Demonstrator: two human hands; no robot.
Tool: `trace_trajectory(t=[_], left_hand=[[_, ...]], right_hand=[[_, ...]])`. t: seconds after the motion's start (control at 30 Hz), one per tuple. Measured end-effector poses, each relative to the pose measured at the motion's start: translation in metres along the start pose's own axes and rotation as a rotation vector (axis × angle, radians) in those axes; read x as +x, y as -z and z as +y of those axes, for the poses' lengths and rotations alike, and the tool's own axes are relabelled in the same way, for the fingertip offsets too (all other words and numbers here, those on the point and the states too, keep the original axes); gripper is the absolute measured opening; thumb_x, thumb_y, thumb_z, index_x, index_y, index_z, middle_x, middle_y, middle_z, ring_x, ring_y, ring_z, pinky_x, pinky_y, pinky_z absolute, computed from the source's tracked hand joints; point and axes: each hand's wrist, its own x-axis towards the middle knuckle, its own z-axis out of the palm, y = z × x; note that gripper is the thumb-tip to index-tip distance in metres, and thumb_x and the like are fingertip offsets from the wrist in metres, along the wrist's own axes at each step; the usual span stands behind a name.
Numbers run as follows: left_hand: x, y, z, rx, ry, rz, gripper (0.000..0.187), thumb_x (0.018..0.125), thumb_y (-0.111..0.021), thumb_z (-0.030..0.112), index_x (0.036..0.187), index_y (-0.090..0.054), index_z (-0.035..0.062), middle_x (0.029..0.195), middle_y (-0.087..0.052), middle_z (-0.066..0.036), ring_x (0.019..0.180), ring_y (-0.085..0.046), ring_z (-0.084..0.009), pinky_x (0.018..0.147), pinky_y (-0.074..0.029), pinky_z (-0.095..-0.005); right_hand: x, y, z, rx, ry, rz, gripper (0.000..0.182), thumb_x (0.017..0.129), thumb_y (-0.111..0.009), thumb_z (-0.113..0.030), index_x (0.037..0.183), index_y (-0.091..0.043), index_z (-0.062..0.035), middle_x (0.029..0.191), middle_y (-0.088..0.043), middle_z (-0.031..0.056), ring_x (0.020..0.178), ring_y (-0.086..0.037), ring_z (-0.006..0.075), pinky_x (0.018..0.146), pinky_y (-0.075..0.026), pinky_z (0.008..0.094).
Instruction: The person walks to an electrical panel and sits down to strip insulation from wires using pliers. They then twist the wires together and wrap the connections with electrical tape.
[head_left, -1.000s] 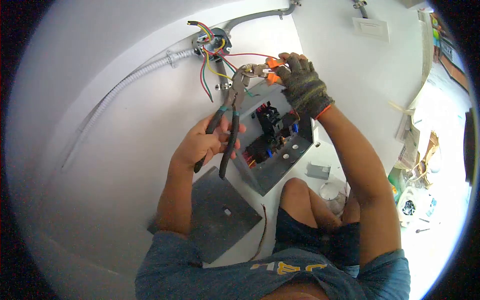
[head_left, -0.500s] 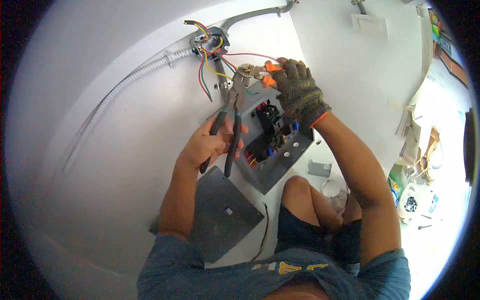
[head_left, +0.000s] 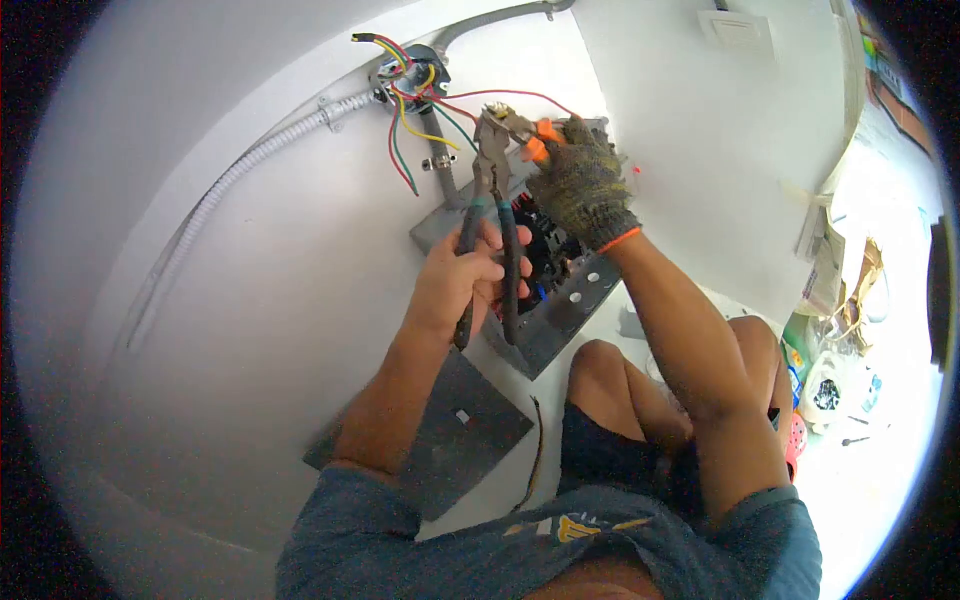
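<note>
Leftmost, a ribbed flexible conduit runs up the white wall from about 8 o'clock toward 1 o'clock, ending at a round junction box near the top of the view. Red, green and yellow wires spill out of that box and hang down beside it.

Below, at about 6 o'clock from the box, a flat grey cover plate leans against the wall near the person's left forearm.

Next comes the left hand, bare, its fingers wrapped round the two dark handles of a pair of pliers. The handles sit close together in the fist, and the pliers point up toward 12 o'clock, their metal head reaching the orange pieces at the right hand.

Behind the pliers sits an open grey metal enclosure mounted on the wall, with black components and a bit of blue inside; the handles cross in front of it.

At 1 o'clock from the left hand is the right hand, in a knitted work glove with an orange cuff. It is closed on small orange connectors, pinched at the fingertips right against the pliers' head. A thin red wire arcs from the junction box over to this hand.

Farther right, a white wall switch plate sits at the top, and at 3 o'clock a cluttered bright floor area holds bags and papers too blurred to name.
</note>
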Motion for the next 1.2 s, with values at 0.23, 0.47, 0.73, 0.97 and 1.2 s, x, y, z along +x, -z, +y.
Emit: trace_trajectory(t=[0.23, 0.47, 0.73, 0.97, 1.2], left_hand=[[0.007, 0.001, -0.011, -0.208, -0.067, -0.123, 0.028, 0.075, -0.050, -0.004, 0.100, -0.052, 0.0075, 0.119, -0.060, -0.021, 0.090, -0.066, -0.0364, 0.074, -0.058, -0.0511], [0.017, 0.003, -0.009, -0.224, -0.008, -0.191, 0.031, 0.073, -0.050, -0.007, 0.101, -0.053, 0.0064, 0.127, -0.057, -0.021, 0.100, -0.064, -0.0373, 0.078, -0.058, -0.0536], [-0.001, -0.017, -0.023, 0.214, -0.031, -0.091, 0.069, 0.072, -0.051, -0.008, 0.140, -0.043, 0.0049, 0.134, -0.056, -0.016, 0.114, -0.061, -0.0335, 0.091, -0.055, -0.0523], [-0.078, -0.044, -0.082, -0.519, 0.248, -0.237, 0.054, 0.072, -0.050, -0.011, 0.119, -0.055, 0.0151, 0.147, -0.044, -0.017, 0.127, -0.053, -0.0388, 0.099, -0.049, -0.0541], [-0.080, -0.019, -0.086, -0.844, 0.166, -0.291, 0.051, 0.071, -0.049, -0.013, 0.113, -0.056, 0.0158, 0.139, -0.049, -0.013, 0.120, -0.055, -0.0338, 0.091, -0.055, -0.0561]], right_hand=[[0.002, -0.052, 0.000, 0.084, -0.263, 0.211, 0.039, 0.078, -0.066, -0.030, 0.114, -0.065, -0.0142, 0.123, -0.054, 0.0185, 0.113, -0.055, 0.0368, 0.094, -0.042, 0.0549], [-0.017, -0.026, -0.003, 0.608, -0.549, 0.611, 0.038, 0.081, -0.067, -0.019, 0.112, -0.053, -0.0017, 0.104, -0.059, 0.0159, 0.097, -0.058, 0.0306, 0.088, -0.045, 0.0389], [-0.095, 0.068, 0.111, 0.740, -0.378, 0.927, 0.043, 0.095, -0.050, -0.016, 0.136, -0.045, -0.0048, 0.112, -0.063, 0.0159, 0.111, -0.060, 0.0225, 0.101, -0.048, 0.0333], [-0.067, 0.003, 0.036, -0.399, -0.360, 0.380, 0.059, 0.081, -0.066, -0.027, 0.137, -0.052, -0.0161, 0.146, -0.043, 0.0161, 0.136, -0.037, 0.0451, 0.111, -0.023, 0.0664], [-0.041, -0.032, 0.015, -0.459, -0.138, 0.387, 0.056, 0.087, -0.061, -0.028, 0.142, -0.050, -0.0217, 0.159, -0.025, 0.0143, 0.142, -0.023, 0.0500, 0.111, -0.016, 0.0697]])
